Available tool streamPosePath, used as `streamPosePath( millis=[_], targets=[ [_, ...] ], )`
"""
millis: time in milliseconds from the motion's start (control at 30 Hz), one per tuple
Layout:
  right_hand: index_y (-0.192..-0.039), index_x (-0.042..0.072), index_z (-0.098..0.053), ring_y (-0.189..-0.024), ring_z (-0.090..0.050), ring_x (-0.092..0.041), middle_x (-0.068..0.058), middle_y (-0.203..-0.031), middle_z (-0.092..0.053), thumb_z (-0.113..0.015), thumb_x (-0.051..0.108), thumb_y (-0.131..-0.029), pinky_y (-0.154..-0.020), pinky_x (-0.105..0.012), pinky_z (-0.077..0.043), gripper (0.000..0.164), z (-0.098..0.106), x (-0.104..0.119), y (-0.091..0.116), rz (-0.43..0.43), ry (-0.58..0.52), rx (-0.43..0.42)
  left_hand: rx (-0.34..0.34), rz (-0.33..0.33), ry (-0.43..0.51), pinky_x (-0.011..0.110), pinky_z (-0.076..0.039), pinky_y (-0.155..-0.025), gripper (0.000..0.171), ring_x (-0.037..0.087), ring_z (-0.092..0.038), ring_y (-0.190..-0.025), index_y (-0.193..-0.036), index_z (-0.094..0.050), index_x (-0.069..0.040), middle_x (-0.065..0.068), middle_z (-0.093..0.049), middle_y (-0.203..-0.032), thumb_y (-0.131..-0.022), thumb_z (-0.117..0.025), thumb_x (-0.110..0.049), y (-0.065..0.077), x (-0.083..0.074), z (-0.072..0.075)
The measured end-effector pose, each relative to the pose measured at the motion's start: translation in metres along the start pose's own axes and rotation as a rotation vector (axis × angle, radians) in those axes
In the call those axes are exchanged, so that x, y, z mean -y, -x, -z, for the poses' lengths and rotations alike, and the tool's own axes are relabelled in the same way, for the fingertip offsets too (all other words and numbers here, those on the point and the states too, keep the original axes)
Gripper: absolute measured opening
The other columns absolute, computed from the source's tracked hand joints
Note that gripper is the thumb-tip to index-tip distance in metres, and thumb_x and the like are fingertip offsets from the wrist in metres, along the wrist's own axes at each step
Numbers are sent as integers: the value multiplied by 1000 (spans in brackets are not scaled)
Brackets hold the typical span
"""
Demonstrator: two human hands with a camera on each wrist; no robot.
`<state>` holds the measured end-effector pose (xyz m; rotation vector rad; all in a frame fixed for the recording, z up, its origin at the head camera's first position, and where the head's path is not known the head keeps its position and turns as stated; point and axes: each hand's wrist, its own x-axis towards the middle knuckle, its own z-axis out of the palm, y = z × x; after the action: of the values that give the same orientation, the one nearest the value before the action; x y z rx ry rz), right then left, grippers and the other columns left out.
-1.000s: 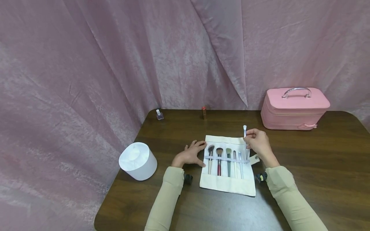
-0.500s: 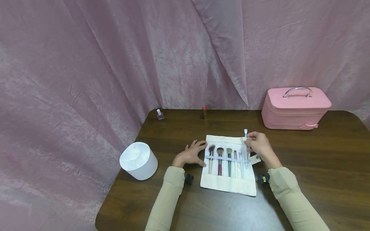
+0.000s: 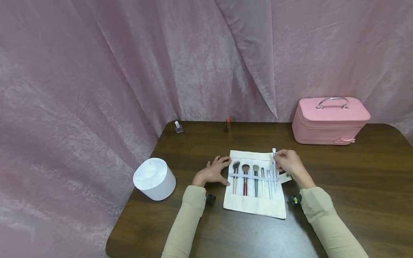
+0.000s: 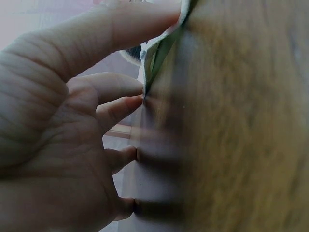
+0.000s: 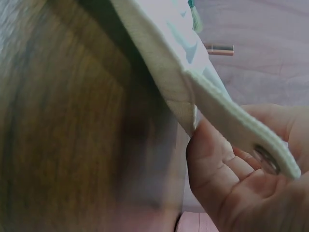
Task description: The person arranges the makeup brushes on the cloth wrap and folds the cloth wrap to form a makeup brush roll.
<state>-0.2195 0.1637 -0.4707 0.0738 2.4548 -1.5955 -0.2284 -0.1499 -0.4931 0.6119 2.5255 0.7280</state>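
Note:
A cream cloth brush roll lies unrolled on the table, with several makeup brushes standing under its pale elastic band. My right hand pinches a slim white makeup brush near its head, at the rightmost place. That brush's handle runs down behind the band. In the right wrist view the roll's snap tab crosses in front of my fingers and hides the brush. My left hand rests spread at the roll's left edge; the left wrist view shows its thumb and fingertips on the cloth edge and tabletop.
At the back right of the dark wooden table stands a pink cosmetic case with a metal handle. A lipstick and a small nail polish bottle stand along the back edge. A white cylindrical container sits at the left.
The white brush has slid down toward me through the band, my right hand moving with it. My left hand has stayed in place on the roll's edge.

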Motion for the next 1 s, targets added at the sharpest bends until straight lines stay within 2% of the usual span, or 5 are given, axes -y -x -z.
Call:
streamPosePath(
  millis=[300, 567, 867, 1000],
  targets=[
    [-112, -16, -61, -64, -61, -12, -12, -82, -63, -53, 11, -101, -58, -28, -53, 30, 2, -1, 1, -10, 52, -10, 1, -6, -4, 65, -1, -117, 94, 32, 0, -154, -161, -30, -14, 2, -18, -167, -84, -85, -22, -1, 0, 1],
    [-104, -11, -66, -68, -56, -17, -8, -77, -60, -58, 14, -97, -60, -31, -43, 27, 5, -1, 4, -33, 150, 2, 5, -3, -4, 65, 0, -117, 94, 32, 0, -154, -161, -30, -14, 2, -18, -167, -84, -85, -23, 0, -1, 1],
    [-102, -9, -71, -77, -59, -23, -11, -85, -64, -60, 18, -94, -64, -33, -44, 30, 7, -1, 6, -62, 212, 22, 10, -9, 9, 65, 1, -117, 94, 33, 1, -154, -161, -30, -14, 3, -17, -167, -85, -85, -22, -1, 1, 1],
    [-107, -9, -72, -85, -58, -27, -15, -95, -66, -63, 20, -93, -68, -36, -45, 33, 7, -1, 7, -77, 243, 40, 7, -10, 9, 65, 1, -117, 94, 33, 1, -154, -161, -30, -13, 3, -18, -167, -84, -85, -22, -1, 1, 1]
  ],
)
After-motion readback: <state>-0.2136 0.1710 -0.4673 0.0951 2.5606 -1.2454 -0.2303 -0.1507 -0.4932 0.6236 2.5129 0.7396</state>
